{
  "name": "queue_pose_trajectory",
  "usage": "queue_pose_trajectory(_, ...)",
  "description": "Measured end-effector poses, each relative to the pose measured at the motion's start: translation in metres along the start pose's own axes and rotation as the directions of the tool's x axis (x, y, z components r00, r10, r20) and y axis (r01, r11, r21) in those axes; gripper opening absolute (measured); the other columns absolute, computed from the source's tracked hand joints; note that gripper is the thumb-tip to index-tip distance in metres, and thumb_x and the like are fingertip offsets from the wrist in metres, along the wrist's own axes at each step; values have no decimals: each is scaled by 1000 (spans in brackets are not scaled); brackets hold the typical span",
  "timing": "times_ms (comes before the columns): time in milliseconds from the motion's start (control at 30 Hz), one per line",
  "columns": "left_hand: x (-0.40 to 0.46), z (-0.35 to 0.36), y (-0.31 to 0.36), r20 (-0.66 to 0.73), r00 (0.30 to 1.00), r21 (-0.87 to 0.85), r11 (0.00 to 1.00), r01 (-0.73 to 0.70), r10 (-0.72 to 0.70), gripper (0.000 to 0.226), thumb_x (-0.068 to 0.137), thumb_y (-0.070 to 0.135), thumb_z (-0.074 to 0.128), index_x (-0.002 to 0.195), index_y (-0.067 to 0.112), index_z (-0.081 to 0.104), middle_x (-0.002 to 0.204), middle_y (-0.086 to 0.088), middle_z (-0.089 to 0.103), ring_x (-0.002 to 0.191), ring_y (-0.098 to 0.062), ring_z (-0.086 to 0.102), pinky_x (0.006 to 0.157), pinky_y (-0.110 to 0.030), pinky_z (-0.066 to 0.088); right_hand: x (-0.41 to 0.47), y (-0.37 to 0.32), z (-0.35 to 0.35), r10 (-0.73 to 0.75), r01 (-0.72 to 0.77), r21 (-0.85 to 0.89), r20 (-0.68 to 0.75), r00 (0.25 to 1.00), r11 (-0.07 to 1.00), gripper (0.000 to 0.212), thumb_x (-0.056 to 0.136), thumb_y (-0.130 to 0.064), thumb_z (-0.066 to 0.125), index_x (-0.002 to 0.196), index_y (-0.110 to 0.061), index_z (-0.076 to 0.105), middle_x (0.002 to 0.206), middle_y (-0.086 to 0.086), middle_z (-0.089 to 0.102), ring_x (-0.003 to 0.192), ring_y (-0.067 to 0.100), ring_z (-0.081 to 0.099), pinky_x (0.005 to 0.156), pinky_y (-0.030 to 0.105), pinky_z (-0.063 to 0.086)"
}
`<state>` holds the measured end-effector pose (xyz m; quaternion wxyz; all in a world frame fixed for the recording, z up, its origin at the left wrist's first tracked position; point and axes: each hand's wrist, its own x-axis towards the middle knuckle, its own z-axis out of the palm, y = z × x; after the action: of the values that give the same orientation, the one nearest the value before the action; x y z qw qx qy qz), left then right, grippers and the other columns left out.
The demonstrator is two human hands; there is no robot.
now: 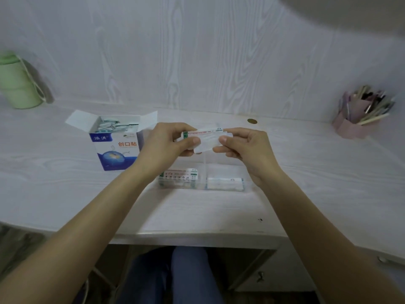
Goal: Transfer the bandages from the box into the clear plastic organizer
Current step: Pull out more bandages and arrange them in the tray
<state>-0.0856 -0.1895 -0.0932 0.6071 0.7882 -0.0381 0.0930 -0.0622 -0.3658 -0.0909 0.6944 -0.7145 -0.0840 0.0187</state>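
A blue and white bandage box (117,148) stands open on the desk at the left, with wrapped bandages showing inside it. Both hands hold a small stack of white wrapped bandages (206,141) in the air above the clear plastic organizer (225,189). My left hand (166,143) pinches the stack's left end. My right hand (245,145) pinches its right end. The organizer lies near the desk's front, below the hands. It holds bandages in its left compartment (179,176) and in its right compartment (225,183).
A green lidded cup (17,82) stands at the back left by the wall. A pink holder full of pens (359,115) sits at the back right. A small round brass cap (252,121) is set in the desk behind the hands. The desk's front edge runs above my knees.
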Motion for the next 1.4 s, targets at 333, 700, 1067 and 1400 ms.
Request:
queue_pose_trajectory(333, 9, 2, -1, 33, 994, -121, 987, 108, -105, 12, 92, 11, 58, 95, 8, 69, 88, -10, 71, 75, -21, 72, 71, -25, 59, 13, 4, -5, 71, -68, 46, -63, 996, 997, 6, 85, -4, 67, 91, -7, 68, 77, 6, 72, 65, 12, 70, 59, 15, 52)
queue_pose_trajectory(700, 14, -9, -1, -77, 992, -121, 989, 88, -98, 16, 94, 7, 55, 85, 11, 68, 85, -13, 71, 77, -20, 72, 71, -28, 59, 21, 8, -15, 63, -63, 145, 0, 998, 987, 12, 88, -10, 64, 83, 1, 67, 82, 12, 70, 78, 15, 70, 73, 16, 54)
queue_pose_trajectory(1067, 18, -6, -3, -78, 994, -109, 992, 69, -77, 15, 94, 8, 54, 88, 10, 67, 87, -15, 71, 79, -19, 72, 70, -26, 59, 34, 11, -29, 33, -37, -462, -16, 999, 886, 14, 78, -2, 74, 84, -14, 72, 75, 3, 70, 73, 10, 66, 72, 20, 49)
queue_pose_trajectory(1400, 18, -5, -2, -78, 993, -113, 990, 79, -89, 15, 95, 7, 53, 91, 10, 67, 89, -12, 71, 78, -18, 72, 70, -26, 59, 38, 17, -17, 77, 29, -804, 93, 993, 594, 12, 78, -3, 71, 84, -13, 76, 63, -9, 61, 65, 8, 58, 64, 17, 51)
